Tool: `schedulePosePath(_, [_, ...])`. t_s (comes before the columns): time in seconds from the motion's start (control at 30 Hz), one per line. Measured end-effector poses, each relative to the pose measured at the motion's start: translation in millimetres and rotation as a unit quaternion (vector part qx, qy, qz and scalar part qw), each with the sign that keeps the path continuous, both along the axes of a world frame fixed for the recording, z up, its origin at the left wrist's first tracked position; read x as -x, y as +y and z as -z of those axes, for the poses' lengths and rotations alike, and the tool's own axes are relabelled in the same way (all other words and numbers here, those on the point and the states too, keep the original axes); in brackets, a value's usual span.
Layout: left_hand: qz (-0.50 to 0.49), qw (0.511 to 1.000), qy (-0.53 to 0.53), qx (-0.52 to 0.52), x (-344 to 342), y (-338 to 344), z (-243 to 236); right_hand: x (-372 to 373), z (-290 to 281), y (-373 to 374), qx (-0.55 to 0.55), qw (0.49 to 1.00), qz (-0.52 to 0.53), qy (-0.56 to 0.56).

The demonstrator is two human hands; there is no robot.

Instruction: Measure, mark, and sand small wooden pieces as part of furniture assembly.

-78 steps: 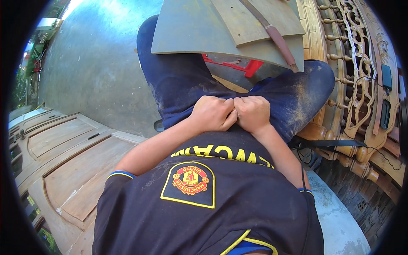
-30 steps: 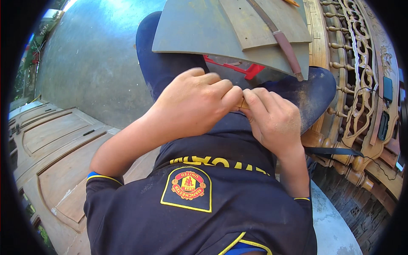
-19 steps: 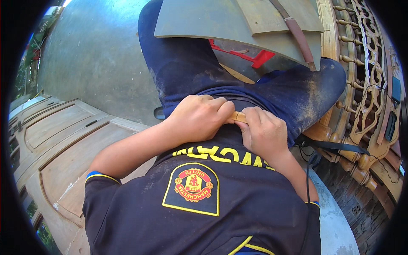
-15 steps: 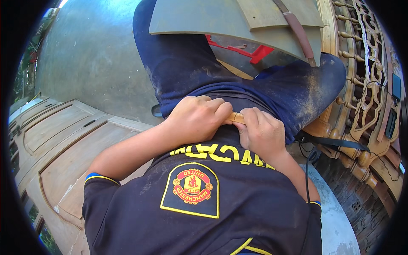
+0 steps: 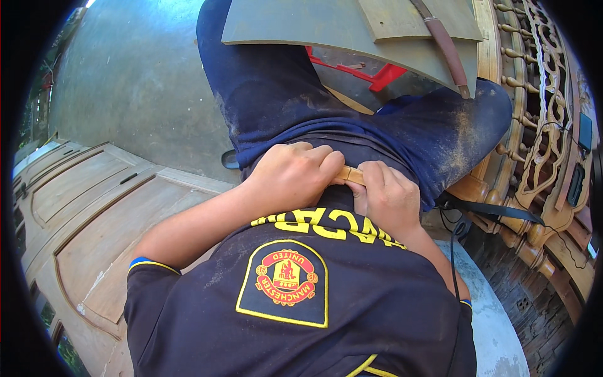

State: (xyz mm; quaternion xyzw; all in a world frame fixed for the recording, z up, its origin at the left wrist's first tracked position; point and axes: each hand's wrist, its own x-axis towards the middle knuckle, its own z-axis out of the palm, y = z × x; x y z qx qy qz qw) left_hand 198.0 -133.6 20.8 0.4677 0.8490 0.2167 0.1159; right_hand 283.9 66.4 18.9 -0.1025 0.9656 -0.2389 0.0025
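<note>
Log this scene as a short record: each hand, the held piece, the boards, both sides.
Left hand: closed on wood piece
Right hand: pinching its other end
Wood piece: small, light brown, bridging both hands
Large board: ahead, small board on top
Tool: brown handle, lying across boards
Left side: wooden panels
Right side: carved railing

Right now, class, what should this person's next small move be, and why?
Probably raise the small wooden piece slightly for a clearer look: the left hand and right hand grip it from either side, low in front of the dark shirt, covering much of it.
</note>
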Motion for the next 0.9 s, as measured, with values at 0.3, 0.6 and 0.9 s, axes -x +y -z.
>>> schedulePosePath(0.3, [-0.180, 0.977, -0.108, 0.028, -14, -4, 6, 7, 12, 10, -0.014, 0.983, 0.181, -0.014])
schedulePosePath(0.6, [-0.139, 0.954, -0.207, -0.165, 28, -7, -4, 42, -25, 21, 0.174, 0.972, 0.151, 0.041])
schedulePosePath(0.9, [-0.122, 0.916, -0.148, -0.352, 64, 25, -21, 73, -29, 30, 0.556, 0.827, 0.081, -0.011])
